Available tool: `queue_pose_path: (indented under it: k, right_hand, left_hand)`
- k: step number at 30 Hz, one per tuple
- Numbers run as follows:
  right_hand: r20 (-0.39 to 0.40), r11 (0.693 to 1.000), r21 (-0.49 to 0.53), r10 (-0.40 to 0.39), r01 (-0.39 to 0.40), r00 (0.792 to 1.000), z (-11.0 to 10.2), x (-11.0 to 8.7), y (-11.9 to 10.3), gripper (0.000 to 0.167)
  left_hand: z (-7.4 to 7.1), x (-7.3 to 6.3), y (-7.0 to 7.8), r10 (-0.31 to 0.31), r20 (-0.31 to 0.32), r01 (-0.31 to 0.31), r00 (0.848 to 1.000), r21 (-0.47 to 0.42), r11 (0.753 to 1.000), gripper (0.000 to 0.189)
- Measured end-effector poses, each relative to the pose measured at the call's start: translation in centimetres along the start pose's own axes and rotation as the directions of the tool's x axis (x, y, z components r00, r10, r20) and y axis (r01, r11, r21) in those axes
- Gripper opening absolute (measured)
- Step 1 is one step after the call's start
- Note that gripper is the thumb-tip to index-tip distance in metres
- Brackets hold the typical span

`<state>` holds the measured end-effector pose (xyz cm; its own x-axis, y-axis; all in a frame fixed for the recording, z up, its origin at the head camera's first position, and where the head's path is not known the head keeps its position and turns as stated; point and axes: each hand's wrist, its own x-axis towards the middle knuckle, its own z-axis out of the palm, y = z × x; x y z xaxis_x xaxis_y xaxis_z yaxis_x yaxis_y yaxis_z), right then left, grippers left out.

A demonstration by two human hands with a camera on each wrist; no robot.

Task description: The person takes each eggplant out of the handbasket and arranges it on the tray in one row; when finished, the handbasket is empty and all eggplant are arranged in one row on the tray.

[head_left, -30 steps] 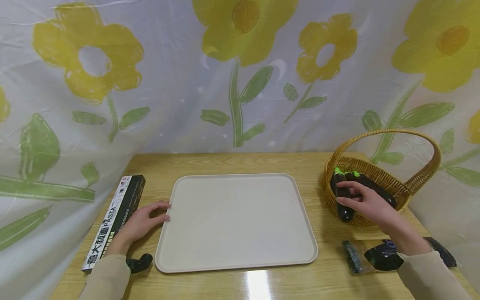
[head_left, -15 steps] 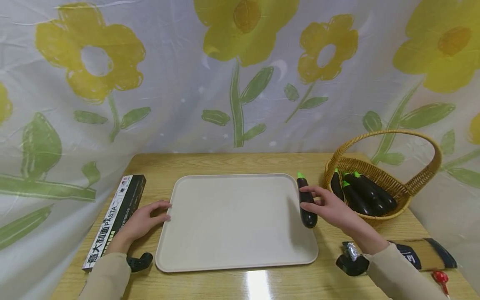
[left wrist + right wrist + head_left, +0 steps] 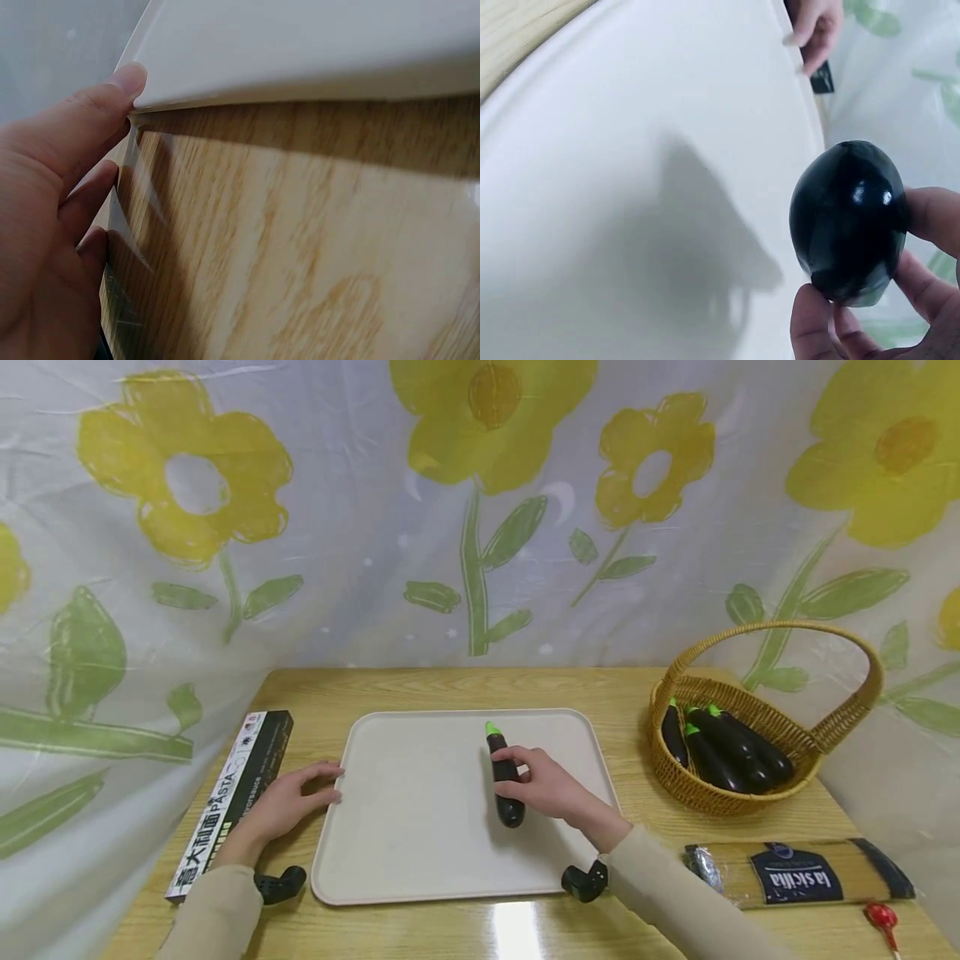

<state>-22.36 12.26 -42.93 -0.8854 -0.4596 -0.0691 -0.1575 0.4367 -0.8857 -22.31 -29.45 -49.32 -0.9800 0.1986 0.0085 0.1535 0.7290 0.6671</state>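
My right hand (image 3: pixel 551 787) grips a dark eggplant (image 3: pixel 510 810) with a bright green stem end, over the right half of the white tray (image 3: pixel 412 810). In the right wrist view, the rounded bottom of the eggplant (image 3: pixel 847 217) faces the camera, between thumb and fingers, and a shadow falls on the tray below. My left hand (image 3: pixel 288 802) rests at the tray's left edge with its fingertips against the rim. Seen from the left wrist, the thumb (image 3: pixel 129 79) touches the tray rim, and the other fingers lie below it.
A wicker basket (image 3: pixel 675 785) with a tall handle holds several eggplants at the right. In front of it lie a spaghetti pack (image 3: pixel 795 872) and a red-headed item (image 3: pixel 881 914). A pasta box (image 3: pixel 232 802) lies beyond the left hand. Flowered cloth (image 3: pixel 337 527) hangs behind the table.
My right hand has taken the eggplant out of the basket and carried it left over the tray. My left hand has stayed at the tray's edge.
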Motion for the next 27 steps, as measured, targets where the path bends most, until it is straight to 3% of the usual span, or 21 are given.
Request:
queue_pose_path:
  k: [7,15,27]
  right_hand:
    - [0.002,0.999,-0.046,-0.029,0.029,1.0,2.7,1.9,-0.2,0.042]
    - [-0.005,0.996,-0.078,0.053,-0.053,0.999,4.9,4.3,-0.8,0.045]
    - [0.075,0.982,-0.18,0.068,-0.054,0.995,8.6,6.8,-3.1,0.048]
  left_hand:
    - [0.0,0.2,0.3,-0.007,0.002,0.007,1.0,0.012,1.0,0.048]
    - [-0.1,0.0,0.4,-0.008,0.003,0.008,1.0,0.012,1.0,0.048]
    - [0.0,-0.2,0.2,0.013,0.001,-0.013,1.0,-0.018,1.0,0.046]
